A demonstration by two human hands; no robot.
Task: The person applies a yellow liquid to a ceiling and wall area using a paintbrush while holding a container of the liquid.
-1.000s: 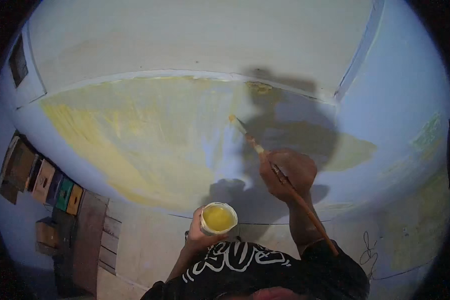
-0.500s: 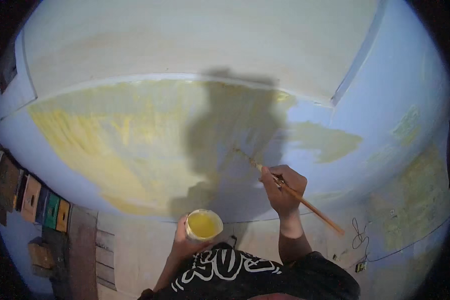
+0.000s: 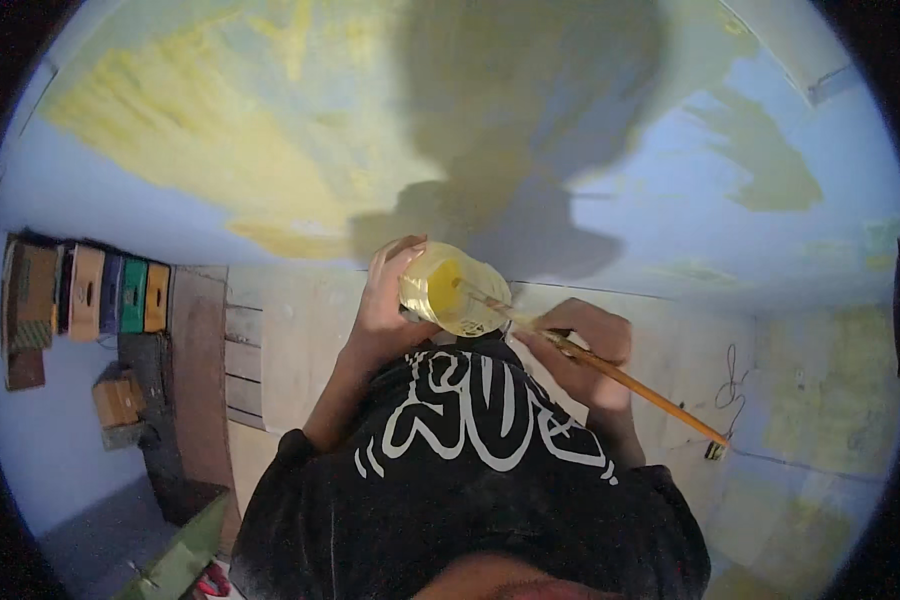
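Observation:
My left hand [image 3: 380, 305] is wrapped round a pale, translucent plastic tub [image 3: 475, 262], tilted so its mouth faces left. Yellow paint [image 3: 438, 287] shows inside. With my right hand [image 3: 588, 345] I grip a paintbrush [image 3: 655, 393] by its long orange-brown wooden handle. Its bristle end reaches to the tub's mouth; whether it touches the paint I cannot tell. Both hands are close together in front of my black shirt [image 3: 470, 500]. Beyond them is a light blue wall [image 3: 660, 230] bearing uneven patches of yellow paint [image 3: 190, 110].
A broad shadow [image 3: 510, 110] falls across the painted wall. Along the left stand several coloured boxes [image 3: 85, 290], with a small cardboard box [image 3: 118, 400] nearby. At the right, a thin dark cable [image 3: 800, 465] trails from a small yellow-black object [image 3: 715, 450].
My right hand has drawn the paintbrush back from the wall to the tub. The left hand has raised and tilted the tub. The view has tipped downward, showing more of my shirt.

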